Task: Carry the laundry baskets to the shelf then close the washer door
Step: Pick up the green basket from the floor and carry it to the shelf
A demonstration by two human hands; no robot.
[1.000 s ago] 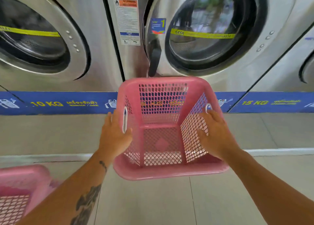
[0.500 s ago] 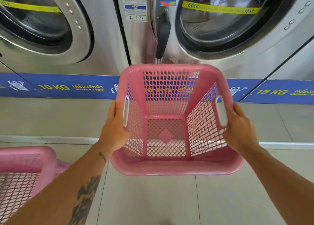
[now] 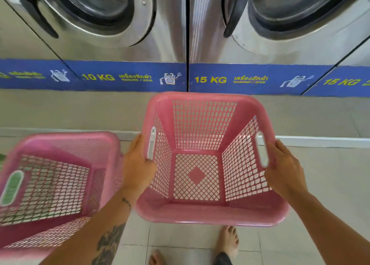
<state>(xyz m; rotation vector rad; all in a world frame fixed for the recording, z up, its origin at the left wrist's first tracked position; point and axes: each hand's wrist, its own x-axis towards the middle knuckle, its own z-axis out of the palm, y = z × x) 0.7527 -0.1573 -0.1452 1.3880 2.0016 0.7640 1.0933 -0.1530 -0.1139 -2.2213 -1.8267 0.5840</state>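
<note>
An empty pink laundry basket [image 3: 210, 216] hangs in front of me above the tiled floor. My left hand [image 3: 138, 164] grips its left side at the handle slot, and my right hand [image 3: 284, 170] grips the right side by the other slot. A second pink laundry basket [image 3: 66, 144], tilted, sits at the lower left beside my left forearm. Two steel front-load washers face me: the 10 KG washer door [image 3: 112, 26] at upper left and the 15 KG washer door [image 3: 280, 34] at upper right, with a black door handle [image 3: 233, 16] on its left edge.
A blue band [image 3: 230, 79] with weight labels runs along the washer bases above a raised tiled step [image 3: 70, 112]. My bare feet [image 3: 229, 239] stand on the floor tiles below the basket. More washers continue past both edges.
The held basket has come lower and closer to me while my view tipped down. The washers have slid up in the frame, and the second basket now shows much larger at the left.
</note>
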